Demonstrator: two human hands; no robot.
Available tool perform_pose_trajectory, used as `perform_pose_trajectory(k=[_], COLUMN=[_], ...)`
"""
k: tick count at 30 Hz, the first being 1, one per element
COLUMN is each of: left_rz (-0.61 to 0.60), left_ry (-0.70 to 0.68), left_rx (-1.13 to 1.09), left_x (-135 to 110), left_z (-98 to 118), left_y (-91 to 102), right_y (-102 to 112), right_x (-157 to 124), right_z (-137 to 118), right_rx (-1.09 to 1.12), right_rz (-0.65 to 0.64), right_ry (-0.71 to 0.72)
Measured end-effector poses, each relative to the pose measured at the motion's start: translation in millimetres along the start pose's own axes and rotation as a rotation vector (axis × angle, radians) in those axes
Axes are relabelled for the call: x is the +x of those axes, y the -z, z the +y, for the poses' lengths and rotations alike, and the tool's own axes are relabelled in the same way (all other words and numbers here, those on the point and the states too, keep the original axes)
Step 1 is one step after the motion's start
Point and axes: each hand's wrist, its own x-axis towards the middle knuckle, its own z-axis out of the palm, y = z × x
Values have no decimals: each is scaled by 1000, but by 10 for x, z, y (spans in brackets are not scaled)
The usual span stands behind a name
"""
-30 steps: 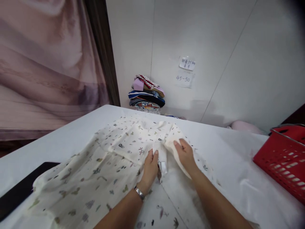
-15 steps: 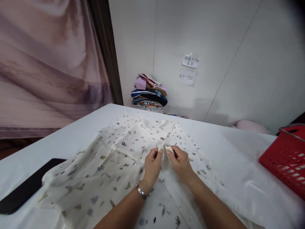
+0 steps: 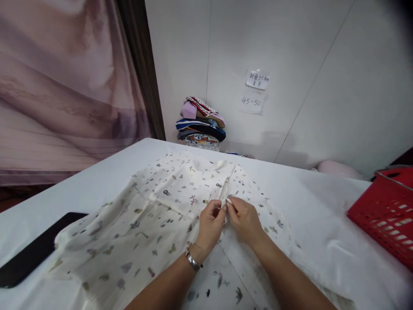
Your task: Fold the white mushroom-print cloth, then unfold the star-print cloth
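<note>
A white shirt point(image 3: 155, 232) printed with small plants and animals lies spread over the white table. Its front opening runs from the collar at the far side down toward me. My left hand point(image 3: 211, 221) pinches one front edge of the shirt between thumb and fingers, and a metal bracelet point(image 3: 192, 259) circles that wrist. Close against it, my right hand point(image 3: 245, 217) pinches the other front edge. The fingertips of both hands meet at the opening. Any button between them is too small or hidden to make out.
A dark flat board point(image 3: 35, 249) lies at the left, partly beside the shirt. At the right stands a red plastic basket point(image 3: 383, 211). Folded clothes point(image 3: 201, 125) are stacked beyond the table's far edge point(image 3: 274, 162). Paper notes point(image 3: 253, 102) hang on the wall; a pink curtain point(image 3: 64, 86) hangs left.
My hands have come together, closing the gap between the two front edges. The left hand has shifted right toward the right hand. The shirt lies nearly as before.
</note>
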Motion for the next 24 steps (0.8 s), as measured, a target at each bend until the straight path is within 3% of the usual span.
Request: perform_pose_trajectory(k=[11, 20, 24], left_rz=[-1, 0, -2], left_ry=[-38, -224, -222], left_rx=[10, 307, 314], left_x=[-24, -29, -35], left_z=[40, 80, 93], left_y=[6, 45, 58], right_y=[4, 8, 16], right_x=[-27, -37, -40], right_z=[-79, -71, -75], right_rx=[13, -23, -28], right_rz=[-74, -111, -141], right_ry=[40, 20, 38])
